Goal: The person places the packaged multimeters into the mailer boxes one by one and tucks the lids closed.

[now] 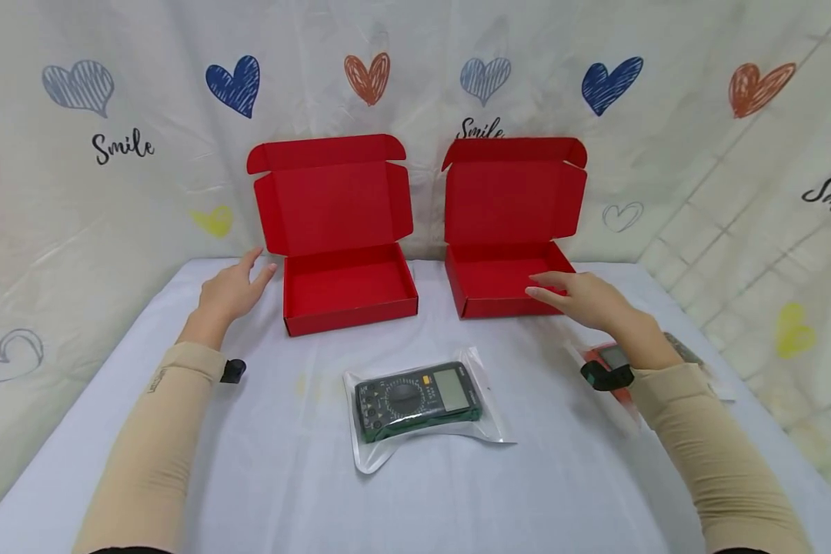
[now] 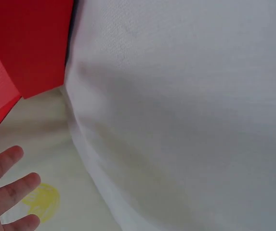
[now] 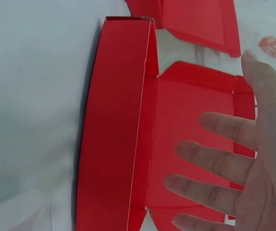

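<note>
Two red cardboard boxes stand with lids raised at the back of the table. Beside the left box (image 1: 349, 312) is my left hand (image 1: 230, 291), its fingers spread and holding nothing. My right hand (image 1: 585, 296) hovers at the front right corner of the right box (image 1: 492, 308), fingers extended; the right wrist view shows the fingers (image 3: 219, 161) apart and bare in front of the open box. Between the arms lies a dark multimeter (image 1: 405, 396) with a green edge, sealed in a clear plastic bag (image 1: 377, 454).
Under the right forearm a red device (image 1: 612, 358) in a clear bag is partly hidden. A grey item (image 1: 682, 350) lies just beyond that wrist. The white tablecloth (image 1: 284, 477) reaches back to a curtain (image 1: 422, 100) printed with hearts.
</note>
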Available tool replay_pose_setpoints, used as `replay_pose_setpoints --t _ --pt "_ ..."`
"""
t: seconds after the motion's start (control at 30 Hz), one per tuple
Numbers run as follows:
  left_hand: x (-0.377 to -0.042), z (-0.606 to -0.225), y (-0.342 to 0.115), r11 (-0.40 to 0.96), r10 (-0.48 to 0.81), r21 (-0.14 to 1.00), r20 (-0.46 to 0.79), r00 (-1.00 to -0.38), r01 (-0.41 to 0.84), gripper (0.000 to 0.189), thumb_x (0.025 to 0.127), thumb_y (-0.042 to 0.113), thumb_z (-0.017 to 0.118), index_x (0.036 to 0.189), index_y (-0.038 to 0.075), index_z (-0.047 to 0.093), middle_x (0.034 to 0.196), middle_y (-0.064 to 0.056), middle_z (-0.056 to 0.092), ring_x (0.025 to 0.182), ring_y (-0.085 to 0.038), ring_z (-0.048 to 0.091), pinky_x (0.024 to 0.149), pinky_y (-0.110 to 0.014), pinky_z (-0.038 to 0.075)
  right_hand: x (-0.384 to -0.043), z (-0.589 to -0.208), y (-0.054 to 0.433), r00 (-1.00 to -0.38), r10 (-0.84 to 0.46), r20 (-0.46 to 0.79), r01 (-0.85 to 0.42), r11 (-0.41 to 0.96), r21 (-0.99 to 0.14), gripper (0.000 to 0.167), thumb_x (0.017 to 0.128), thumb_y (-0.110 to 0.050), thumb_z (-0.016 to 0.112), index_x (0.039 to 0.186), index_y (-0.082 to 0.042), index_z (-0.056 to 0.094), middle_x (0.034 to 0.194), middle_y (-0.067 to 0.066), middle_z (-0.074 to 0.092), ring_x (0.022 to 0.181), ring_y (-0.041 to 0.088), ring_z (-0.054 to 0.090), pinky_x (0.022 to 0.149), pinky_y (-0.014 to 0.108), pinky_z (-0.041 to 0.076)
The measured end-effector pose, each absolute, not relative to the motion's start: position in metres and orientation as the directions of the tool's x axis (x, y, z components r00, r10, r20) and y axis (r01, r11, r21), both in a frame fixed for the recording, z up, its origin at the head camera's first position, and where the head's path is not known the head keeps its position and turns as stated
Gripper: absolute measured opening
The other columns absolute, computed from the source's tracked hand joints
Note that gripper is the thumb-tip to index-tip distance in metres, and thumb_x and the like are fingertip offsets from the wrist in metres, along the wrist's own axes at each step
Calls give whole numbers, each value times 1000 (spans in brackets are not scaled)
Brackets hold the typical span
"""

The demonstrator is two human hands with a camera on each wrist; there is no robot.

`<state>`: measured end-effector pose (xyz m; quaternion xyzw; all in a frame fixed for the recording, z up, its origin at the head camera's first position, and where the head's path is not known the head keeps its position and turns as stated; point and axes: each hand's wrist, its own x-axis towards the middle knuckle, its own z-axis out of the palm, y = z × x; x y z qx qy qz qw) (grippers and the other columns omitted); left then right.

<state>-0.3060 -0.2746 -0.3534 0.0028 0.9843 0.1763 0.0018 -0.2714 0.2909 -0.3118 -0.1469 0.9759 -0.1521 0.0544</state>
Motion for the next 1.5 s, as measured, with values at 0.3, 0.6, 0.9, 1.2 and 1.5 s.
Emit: replay_pose_setpoints --t 0.3,0.6,0.9,1.2,1.5 --pt "-307 -354 -274 936 21 351 3 -1000 21 78 106 62 27 166 14 11 157 -33 32 136 -56 38 99 -75 38 -268 -315 269 -936 -350 -27 -321 885 -338 66 101 -51 60 150 -8 52 142 20 58 127 45 52 97 63 50" --pt "-304 -358 -270 914 23 406 -32 -999 8 81 105 64 28 166 16 8 162 -29 27 139 -56 34 104 -75 34 -259 -324 240 -893 -449 33 -435 840 -323 61 97 -45 67 149 -15 56 137 17 63 123 41 57 92 57 55" --pt "-300 -365 -274 900 36 437 -65 -997 4 82 105 63 31 166 18 4 162 -31 23 140 -56 31 104 -76 33 -254 -332 212 -858 -513 -5 -477 801 -361 61 96 -47 67 148 -15 58 142 14 60 128 39 56 96 57 53" --pt "-300 -370 -270 887 111 461 -144 -983 32 84 104 64 33 166 21 -4 161 -31 26 139 -57 33 104 -75 35 -246 -335 198 -803 -592 -73 -522 757 -392 58 97 -44 68 148 -18 58 146 10 58 134 34 53 104 56 48" --pt "-301 -373 -272 854 186 517 -206 -961 55 88 103 68 33 165 22 -7 162 -29 24 143 -56 27 110 -74 27 -238 -346 182 -751 -642 -155 -545 735 -403 58 96 -49 68 147 -21 59 145 4 59 133 29 54 104 54 49"
